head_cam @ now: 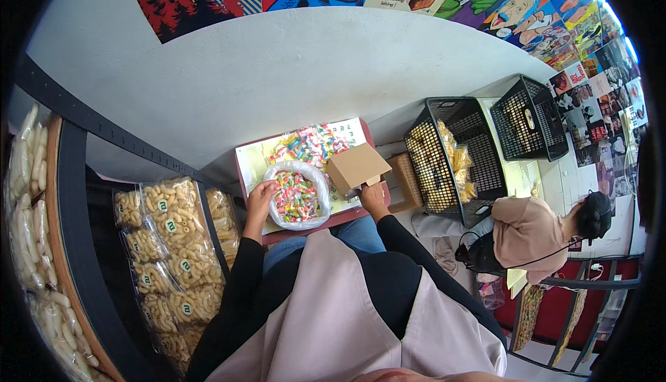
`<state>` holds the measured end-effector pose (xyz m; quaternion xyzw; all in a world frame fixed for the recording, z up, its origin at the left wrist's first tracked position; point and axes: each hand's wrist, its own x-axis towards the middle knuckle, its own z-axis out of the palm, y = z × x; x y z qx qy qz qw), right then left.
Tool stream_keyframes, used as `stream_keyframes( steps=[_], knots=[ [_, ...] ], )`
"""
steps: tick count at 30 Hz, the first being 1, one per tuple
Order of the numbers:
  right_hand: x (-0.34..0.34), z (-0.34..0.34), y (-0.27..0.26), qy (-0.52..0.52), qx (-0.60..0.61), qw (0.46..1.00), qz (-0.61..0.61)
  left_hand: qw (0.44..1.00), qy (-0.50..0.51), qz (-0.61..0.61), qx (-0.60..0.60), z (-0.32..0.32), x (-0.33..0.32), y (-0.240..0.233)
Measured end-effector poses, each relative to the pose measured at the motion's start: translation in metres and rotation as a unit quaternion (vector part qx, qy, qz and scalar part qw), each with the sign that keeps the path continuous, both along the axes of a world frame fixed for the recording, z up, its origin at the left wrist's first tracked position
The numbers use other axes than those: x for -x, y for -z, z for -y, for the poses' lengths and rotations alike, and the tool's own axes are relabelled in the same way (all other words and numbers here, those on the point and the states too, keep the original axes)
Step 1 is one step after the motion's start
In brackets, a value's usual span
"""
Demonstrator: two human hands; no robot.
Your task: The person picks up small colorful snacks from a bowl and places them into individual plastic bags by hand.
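Note:
A round container lined with a clear plastic bag (327, 194) is full of small wrapped candies (296, 200) in several colours. My left hand (261, 199) is at the left rim of this bag, its fingers bent together over the edge; whether they pinch anything is hidden. To the right, a brown cardboard box (359, 167) sits tilted, with a small flap at its near side. My right hand (372, 198) grips that near side by the flap, fingertips partly hidden under it. Behind the bag, more wrapped candies (312, 142) lie loose in a heap.
The small table (385, 187) has a reddish edge and stands against a white wall. Black plastic crates (481, 158) are on the right, one holding snack packs (458, 161). A person (525, 231) stands beyond them. Shelves of bagged snacks (177, 257) rise close on my left.

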<state>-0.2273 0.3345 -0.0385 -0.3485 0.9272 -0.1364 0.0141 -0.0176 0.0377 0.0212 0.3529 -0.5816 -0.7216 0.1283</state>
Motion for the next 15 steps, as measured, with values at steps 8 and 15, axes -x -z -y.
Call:
stream_keyframes(
  steps=[8, 15],
  knots=[
    [0.003, 0.015, 0.010, 0.060, 0.080, 0.994, 0.033, 0.999, 0.027, 0.027, 0.007, 0.001, 0.000, -0.019],
    [-0.005, 0.014, 0.007, -0.019, 0.065, 0.992, -0.108, 0.998, 0.030, 0.048, 0.031, 0.011, -0.004, -0.018]
  ],
)
